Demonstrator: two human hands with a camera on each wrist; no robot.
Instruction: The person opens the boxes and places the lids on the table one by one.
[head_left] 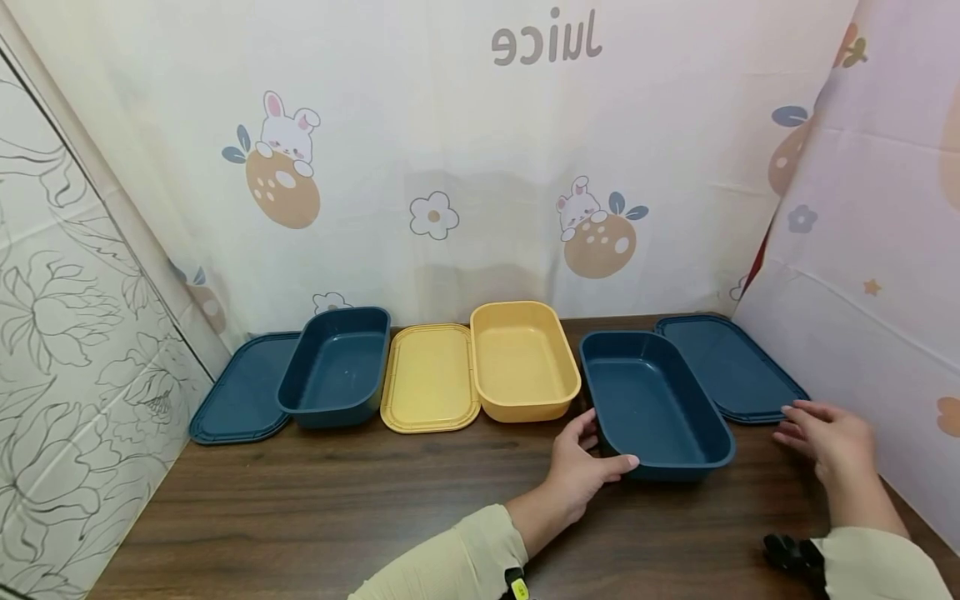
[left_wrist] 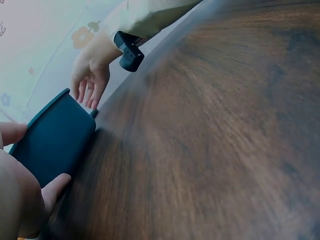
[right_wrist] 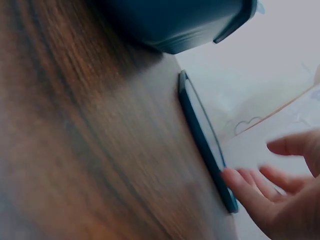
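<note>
A deep blue rectangular food container [head_left: 652, 408] stands upright and uncovered right of centre. My left hand [head_left: 577, 475] holds its near left corner, thumb at the front rim and fingers along the left side. In the left wrist view, the container's wall [left_wrist: 55, 140] shows beside that hand [left_wrist: 25, 195]. To its right a flat blue lid [head_left: 731, 367] lies on the table, partly behind the container. Close to the lid's near right corner is my right hand [head_left: 832, 437], fingers loosely bent with nothing gripped. The right wrist view has this hand [right_wrist: 280, 185] by the lid's edge [right_wrist: 205, 140].
Leftward along the back stand a yellow container [head_left: 521, 354], a yellow lid [head_left: 431, 379], another blue container [head_left: 337, 367] and another blue lid [head_left: 251, 392]. A printed curtain [head_left: 442, 150] hangs behind the wooden table [head_left: 337, 500]. Printed cloth [head_left: 877, 292] borders the right side.
</note>
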